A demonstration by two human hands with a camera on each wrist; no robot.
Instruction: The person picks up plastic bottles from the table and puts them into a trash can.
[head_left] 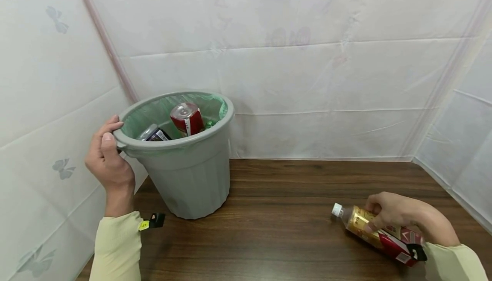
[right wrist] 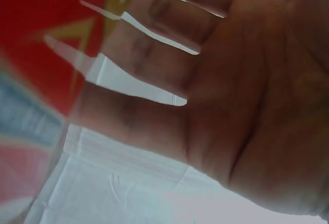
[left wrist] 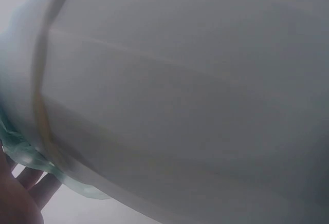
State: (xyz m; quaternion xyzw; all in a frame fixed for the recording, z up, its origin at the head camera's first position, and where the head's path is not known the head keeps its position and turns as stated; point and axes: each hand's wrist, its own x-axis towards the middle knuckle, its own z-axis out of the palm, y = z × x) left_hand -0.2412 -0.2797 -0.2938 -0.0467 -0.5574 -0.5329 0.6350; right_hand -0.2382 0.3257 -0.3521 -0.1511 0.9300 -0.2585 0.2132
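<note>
A grey trash bin (head_left: 188, 178) stands at the left, lined with a green plastic bag (head_left: 142, 121). My left hand (head_left: 111, 159) grips its rim on the left side, thumb toward me. Inside lie a red drink can (head_left: 190, 123) and a dark can (head_left: 156, 135) with a barcode. Over at the right, my right hand (head_left: 403, 212) holds a plastic bottle (head_left: 359, 223) with a gold and red label and a white cap. The bottle lies on its side, cap pointing left. Bin wall (left wrist: 180, 106) fills most of the left wrist view; the right wrist view shows my palm (right wrist: 241, 80) beside the red label.
Dark wood-grain tabletop (head_left: 276, 212) lies under the bin and bottle. White plastic sheeting (head_left: 292, 80) hangs behind it and along both sides, with the bin close to the left sheet.
</note>
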